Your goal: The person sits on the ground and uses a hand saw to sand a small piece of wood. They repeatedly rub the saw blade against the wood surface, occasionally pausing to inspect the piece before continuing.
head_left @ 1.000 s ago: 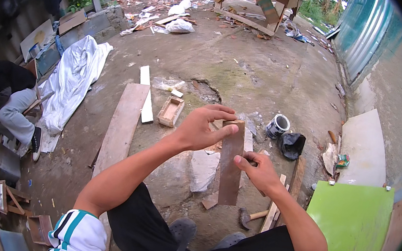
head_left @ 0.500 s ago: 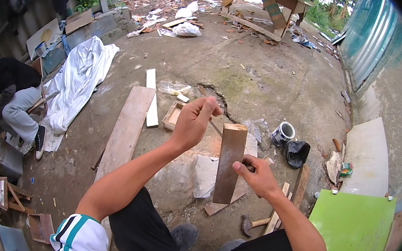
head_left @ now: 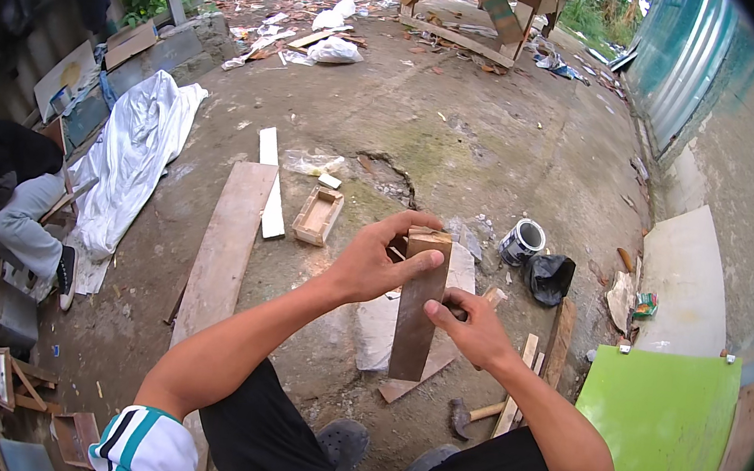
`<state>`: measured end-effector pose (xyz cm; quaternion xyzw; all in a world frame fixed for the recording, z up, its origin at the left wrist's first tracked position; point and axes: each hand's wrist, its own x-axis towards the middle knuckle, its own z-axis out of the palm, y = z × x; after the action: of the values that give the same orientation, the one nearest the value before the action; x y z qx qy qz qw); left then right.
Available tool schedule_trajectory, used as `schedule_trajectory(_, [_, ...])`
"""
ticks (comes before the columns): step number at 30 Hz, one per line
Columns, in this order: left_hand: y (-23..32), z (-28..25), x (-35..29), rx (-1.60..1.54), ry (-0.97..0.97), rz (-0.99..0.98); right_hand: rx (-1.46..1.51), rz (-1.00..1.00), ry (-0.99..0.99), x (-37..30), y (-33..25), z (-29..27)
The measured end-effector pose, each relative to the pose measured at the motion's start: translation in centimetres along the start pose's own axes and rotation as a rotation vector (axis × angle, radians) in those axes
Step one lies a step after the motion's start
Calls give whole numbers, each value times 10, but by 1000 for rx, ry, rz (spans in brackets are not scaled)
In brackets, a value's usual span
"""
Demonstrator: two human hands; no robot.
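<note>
A dark brown wooden block, long and rectangular with a paler sawn top end, is held upright in front of me. My left hand grips its upper end, thumb across the near face and fingers behind. Lower down, my right hand is closed on the right edge, with the thumb on the face and curled fingers partly hidden. Behind the block lie a pale flat slab and a thin board. A claw hammer rests on the ground by my right forearm.
An open wooden box, a long plank and a white strip lie left of centre. A can, a black bag and a green board are right. Another person sits far left.
My left hand has come down from beside the block, where it pinched a thin rod-like thing, and now grips the block's top. That thin thing no longer shows. My right hand keeps its hold.
</note>
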<state>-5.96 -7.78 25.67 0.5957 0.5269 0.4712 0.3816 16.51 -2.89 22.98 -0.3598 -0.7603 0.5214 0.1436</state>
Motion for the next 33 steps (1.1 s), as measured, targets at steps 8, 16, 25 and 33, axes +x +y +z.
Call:
schedule_trajectory(8, [-3, 0, -1, -8, 11, -2, -16, 4, -13, 4, 2, 1])
schedule_trajectory(16, [-3, 4, -1, 54, 41, 63, -27, -5, -25, 4, 2, 1])
schedule_trajectory(25, [-11, 17, -2, -104, 179, -74, -39, -6, -12, 6, 13, 2])
schedule_trajectory(33, [-10, 65, -2, -6, 268, -87, 109, -32, 21, 12, 24, 7])
